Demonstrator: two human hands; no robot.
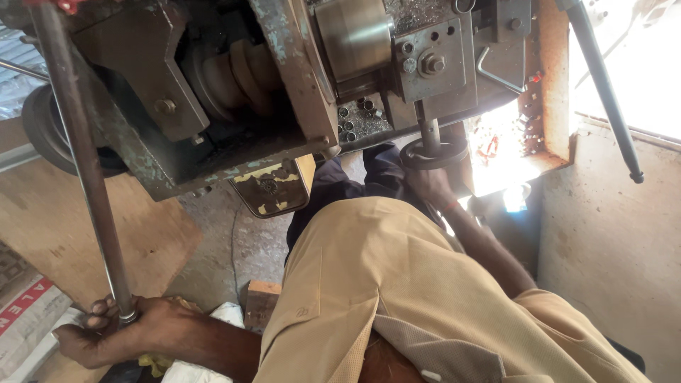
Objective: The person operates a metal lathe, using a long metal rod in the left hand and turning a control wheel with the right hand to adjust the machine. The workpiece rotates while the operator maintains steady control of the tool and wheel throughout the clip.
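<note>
— Handwheel (pixel 434 154) first: where is it?
— Under the worn lathe (pixel 284 85), just above the right hand (pixel 429 186), whose fingers are curled onto its dark rim.
— And the long steel lever (pixel 81 163)?
— It rises up and away from the left hand (pixel 117 328), which is closed tight round its lower end.
— Anything nearby?
— A wooden block (pixel 261 301) just right of that hand, with white cloth (pixel 206 344) beside the wrist.

pale sack (pixel 28 319) with red-and-white printed band, lower left corner on the floor, beside wooden board (pixel 99 234)
</note>
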